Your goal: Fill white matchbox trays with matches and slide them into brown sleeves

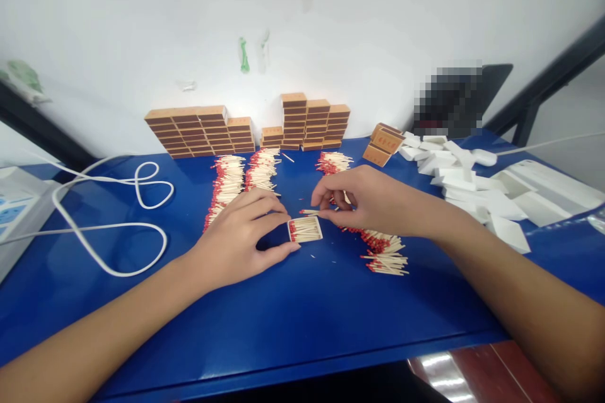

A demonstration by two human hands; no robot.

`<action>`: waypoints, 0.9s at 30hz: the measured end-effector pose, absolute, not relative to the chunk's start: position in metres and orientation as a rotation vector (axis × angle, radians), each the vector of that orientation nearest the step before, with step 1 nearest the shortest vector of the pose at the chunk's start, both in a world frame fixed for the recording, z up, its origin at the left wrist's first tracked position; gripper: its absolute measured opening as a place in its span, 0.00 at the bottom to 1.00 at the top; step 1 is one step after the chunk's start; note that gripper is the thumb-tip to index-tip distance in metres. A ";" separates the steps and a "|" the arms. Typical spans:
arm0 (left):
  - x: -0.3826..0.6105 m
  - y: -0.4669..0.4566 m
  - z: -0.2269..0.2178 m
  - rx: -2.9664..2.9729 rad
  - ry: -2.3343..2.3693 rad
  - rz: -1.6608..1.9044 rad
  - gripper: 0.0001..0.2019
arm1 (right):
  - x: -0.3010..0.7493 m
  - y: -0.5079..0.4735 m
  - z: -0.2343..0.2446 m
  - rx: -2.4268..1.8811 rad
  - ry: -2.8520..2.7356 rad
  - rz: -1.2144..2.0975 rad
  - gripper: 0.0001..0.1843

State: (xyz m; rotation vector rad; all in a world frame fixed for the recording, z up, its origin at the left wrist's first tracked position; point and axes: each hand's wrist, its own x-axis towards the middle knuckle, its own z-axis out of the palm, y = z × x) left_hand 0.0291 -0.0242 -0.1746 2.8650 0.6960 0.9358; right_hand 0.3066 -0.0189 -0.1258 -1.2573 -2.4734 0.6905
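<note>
A small white matchbox tray [306,241] lies on the blue table, with red-tipped matches lined up inside it. My left hand [243,236] rests at its left end, thumb and fingers around the near and far left corners, steadying it. Just above the tray's far edge, my right hand [371,201] pinches a few matches [309,212], their red heads pointing left. Rows of loose matches [227,179] lie beyond my left hand, with a second row [262,166] beside them. More matches [385,255] spread beneath and to the near side of my right hand, partly hidden by it.
Brown matchboxes [198,132] stand stacked against the wall, with another stack [314,122] farther right. Flattened or folded brown box sleeves [382,143] lean nearby. White paper trays [466,179] are heaped at right. A white cable [108,272] loops at left.
</note>
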 end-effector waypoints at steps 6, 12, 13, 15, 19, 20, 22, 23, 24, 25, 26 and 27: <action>0.030 -0.023 -0.175 2.872 0.695 0.929 0.12 | 0.299 -0.026 -0.128 -1.110 -2.505 0.703 0.03; 0.030 -0.023 -0.175 2.867 0.705 0.925 0.11 | 0.296 -0.026 -0.132 -1.028 -2.523 0.670 0.04; 0.030 -0.024 -0.175 2.866 0.707 0.925 0.11 | 0.298 -0.025 -0.131 -1.041 -2.516 0.643 0.04; 0.029 -0.024 -0.175 2.871 0.709 0.926 0.11 | 0.305 -0.020 -0.129 -1.098 -2.497 0.551 0.04; 0.029 -0.024 -0.176 2.872 0.701 0.929 0.12 | 0.318 -0.009 -0.128 -1.213 -2.506 0.415 0.04; 0.029 -0.024 -0.176 2.870 0.702 0.930 0.12 | 0.320 -0.007 -0.130 -1.219 -2.521 0.427 0.05; 0.030 -0.023 -0.176 2.868 0.710 0.930 0.12 | 0.320 -0.005 -0.134 -1.222 -2.557 0.481 0.06; 0.030 -0.023 -0.176 2.868 0.712 0.929 0.12 | 0.318 -0.005 -0.137 -1.225 -2.574 0.515 0.06; 0.031 -0.023 -0.175 2.868 0.710 0.928 0.12 | 0.316 -0.005 -0.140 -1.230 -2.588 0.549 0.06; 0.031 -0.023 -0.175 2.870 0.705 0.930 0.12 | 0.313 -0.006 -0.142 -1.235 -2.599 0.578 0.06; 0.031 -0.023 -0.175 2.873 0.698 0.933 0.12 | 0.311 -0.007 -0.144 -1.239 -2.608 0.604 0.06; 0.031 -0.023 -0.174 2.875 0.692 0.936 0.12 | 0.310 -0.008 -0.146 -1.243 -2.615 0.623 0.06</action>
